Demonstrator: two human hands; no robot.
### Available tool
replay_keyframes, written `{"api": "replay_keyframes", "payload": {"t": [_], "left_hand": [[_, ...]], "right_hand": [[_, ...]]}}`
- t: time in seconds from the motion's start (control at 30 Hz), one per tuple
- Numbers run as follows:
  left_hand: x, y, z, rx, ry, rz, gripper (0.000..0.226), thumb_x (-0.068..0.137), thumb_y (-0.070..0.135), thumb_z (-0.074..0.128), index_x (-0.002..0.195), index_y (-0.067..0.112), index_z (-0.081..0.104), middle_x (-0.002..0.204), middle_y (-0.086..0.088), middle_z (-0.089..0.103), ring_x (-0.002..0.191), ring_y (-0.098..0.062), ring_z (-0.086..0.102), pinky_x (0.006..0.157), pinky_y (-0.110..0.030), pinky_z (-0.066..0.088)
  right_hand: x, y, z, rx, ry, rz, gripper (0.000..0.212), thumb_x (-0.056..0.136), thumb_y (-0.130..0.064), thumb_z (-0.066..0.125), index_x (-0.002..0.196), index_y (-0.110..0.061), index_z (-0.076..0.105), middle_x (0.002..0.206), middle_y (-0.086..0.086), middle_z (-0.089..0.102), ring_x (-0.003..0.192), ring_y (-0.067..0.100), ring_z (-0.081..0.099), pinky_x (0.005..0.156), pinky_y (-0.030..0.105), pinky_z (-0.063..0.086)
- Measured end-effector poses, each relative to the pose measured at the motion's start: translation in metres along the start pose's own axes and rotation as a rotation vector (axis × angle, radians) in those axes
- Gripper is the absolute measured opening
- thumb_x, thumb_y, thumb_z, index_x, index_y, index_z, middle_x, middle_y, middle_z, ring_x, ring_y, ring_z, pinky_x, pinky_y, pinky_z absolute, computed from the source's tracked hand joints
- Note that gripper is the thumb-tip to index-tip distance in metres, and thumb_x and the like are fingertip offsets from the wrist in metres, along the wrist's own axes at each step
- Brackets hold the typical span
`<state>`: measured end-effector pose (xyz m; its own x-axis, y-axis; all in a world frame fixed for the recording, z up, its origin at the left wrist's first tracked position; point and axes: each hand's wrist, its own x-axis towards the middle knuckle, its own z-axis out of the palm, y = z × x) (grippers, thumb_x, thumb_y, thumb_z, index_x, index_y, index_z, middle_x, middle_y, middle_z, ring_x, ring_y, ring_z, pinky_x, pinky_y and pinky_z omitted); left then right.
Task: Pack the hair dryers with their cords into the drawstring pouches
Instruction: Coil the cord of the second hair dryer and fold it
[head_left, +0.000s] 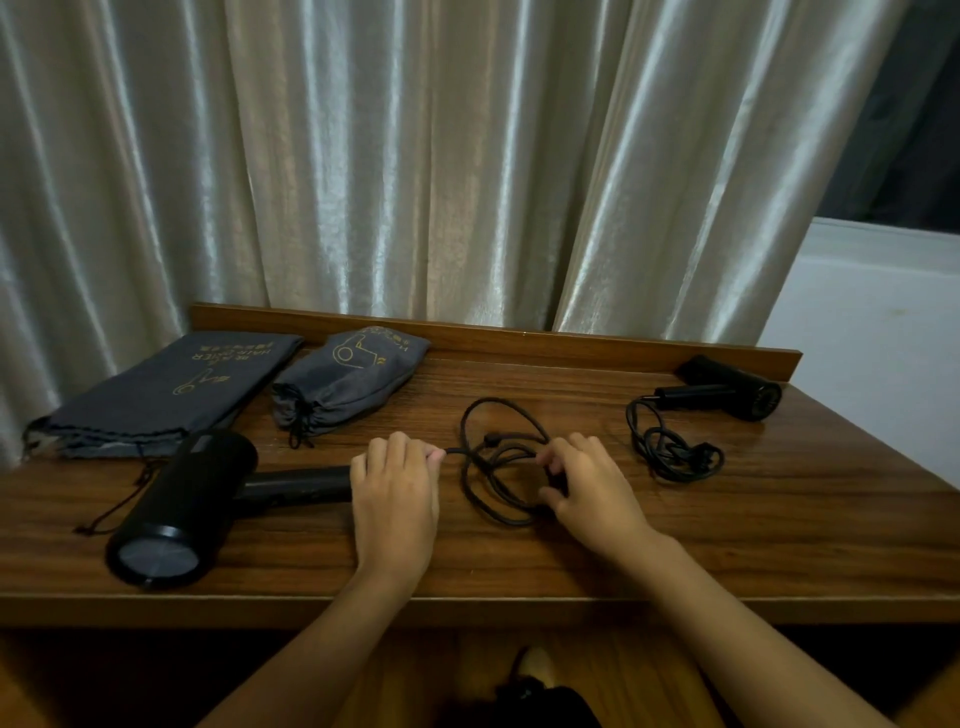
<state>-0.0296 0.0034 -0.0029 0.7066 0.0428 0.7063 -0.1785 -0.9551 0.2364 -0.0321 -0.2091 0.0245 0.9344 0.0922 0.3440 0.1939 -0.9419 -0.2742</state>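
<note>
Markings: the flat pouch (156, 395) carries gold print reading upside down from this view, with "HAIR DRYER" legible beside smaller characters too fine to read and a line-drawn dryer emblem; the filled pouch (348, 379), just right of it, shows a gold dryer emblem and a curved line of text that appears to begin with "H" but cannot be read further. No brand is legible on either appliance. The large hair dryer (182, 509) lies directly in front of the flat pouch, barrel end toward the near edge, handle pointing right. The left hand (395, 499) rests on the end of that handle, fingers (434, 456) closed on the cord where it leaves the handle. The cord (498, 462) lies in loose loops right of the large hair dryer; the right hand (592, 483) sits on the far side of those loops, fingers pinched on a strand. A small hair dryer (727, 389) lies well right of the large one, near the back rail, its own cord bundle (670, 447) heaped in front of it. Surface: a dark wood-grain tabletop (571, 545) with a raised rear rail. Room: pale satin curtain (415, 156) hangs behind; a white sill (883, 244) and dark window show at upper right.
</note>
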Motion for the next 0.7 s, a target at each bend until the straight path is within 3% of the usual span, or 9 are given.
{"api": "replay_keyframes", "payload": {"t": [0.1, 0.2, 0.33, 0.47, 0.53, 0.6, 0.7], "left_hand": [[0.000, 0.000, 0.000, -0.012, 0.018, -0.007, 0.024, 0.098, 0.029, 0.046, 0.092, 0.014, 0.063, 0.085, -0.002, 0.055, 0.082, -0.022, 0.051, 0.076, -0.040, 0.045], [0.000, 0.000, 0.001, -0.015, 0.030, -0.014, 0.023, 0.098, 0.029, 0.047, 0.092, 0.013, 0.063, 0.084, -0.002, 0.054, 0.081, -0.022, 0.051, 0.075, -0.040, 0.046], [-0.001, 0.000, 0.000, -0.025, 0.050, -0.029, 0.022, 0.098, 0.028, 0.047, 0.092, 0.014, 0.063, 0.084, -0.002, 0.054, 0.080, -0.021, 0.051, 0.075, -0.039, 0.045], [-0.001, 0.001, 0.000, -0.004, 0.044, -0.016, 0.021, 0.098, 0.028, 0.049, 0.091, 0.014, 0.062, 0.084, -0.001, 0.054, 0.080, -0.020, 0.051, 0.075, -0.039, 0.045], [0.000, 0.001, 0.000, 0.026, 0.024, -0.007, 0.020, 0.098, 0.028, 0.049, 0.091, 0.014, 0.063, 0.083, -0.002, 0.054, 0.080, -0.020, 0.051, 0.074, -0.039, 0.046], [0.000, 0.001, 0.002, 0.064, -0.027, 0.013, 0.021, 0.098, 0.029, 0.049, 0.092, 0.015, 0.063, 0.085, -0.001, 0.055, 0.081, -0.020, 0.051, 0.076, -0.038, 0.045], [-0.001, 0.001, 0.008, 0.096, -0.160, 0.039, 0.025, 0.100, 0.031, 0.044, 0.102, 0.018, 0.065, 0.095, 0.001, 0.059, 0.092, -0.019, 0.052, 0.085, -0.037, 0.043]], "right_hand": [[0.000, 0.008, 0.000, 0.062, -0.024, 0.112, 0.039, 0.087, -0.029, 0.072, 0.122, -0.025, 0.055, 0.106, -0.013, 0.049, 0.104, 0.006, 0.046, 0.088, 0.022, 0.041], [0.001, 0.007, 0.002, 0.071, -0.035, 0.189, 0.041, 0.089, -0.034, 0.067, 0.126, -0.020, 0.055, 0.118, -0.006, 0.049, 0.111, 0.012, 0.051, 0.093, 0.028, 0.048], [0.005, -0.002, 0.006, -0.091, -0.065, 0.252, 0.050, 0.084, -0.058, 0.066, 0.113, -0.018, 0.059, 0.114, 0.001, 0.051, 0.109, 0.021, 0.053, 0.091, 0.034, 0.050], [0.016, -0.010, -0.002, -0.106, -0.112, 0.351, 0.022, 0.090, -0.031, 0.065, 0.082, -0.021, 0.047, 0.109, 0.006, 0.055, 0.094, 0.024, 0.054, 0.080, 0.036, 0.052], [0.023, -0.010, -0.010, -0.081, -0.052, 0.362, 0.012, 0.094, -0.025, 0.057, 0.088, -0.018, 0.049, 0.106, 0.007, 0.058, 0.092, 0.026, 0.058, 0.075, 0.037, 0.051], [0.031, -0.007, -0.021, 0.054, 0.014, 0.343, 0.009, 0.099, -0.021, 0.052, 0.104, -0.014, 0.052, 0.098, 0.003, 0.063, 0.089, 0.024, 0.065, 0.073, 0.037, 0.055], [0.037, -0.009, -0.043, 0.533, 0.052, 0.251, 0.012, 0.102, -0.018, 0.049, 0.110, -0.014, 0.058, 0.081, 0.000, 0.071, 0.074, 0.017, 0.069, 0.068, 0.035, 0.058]]}}
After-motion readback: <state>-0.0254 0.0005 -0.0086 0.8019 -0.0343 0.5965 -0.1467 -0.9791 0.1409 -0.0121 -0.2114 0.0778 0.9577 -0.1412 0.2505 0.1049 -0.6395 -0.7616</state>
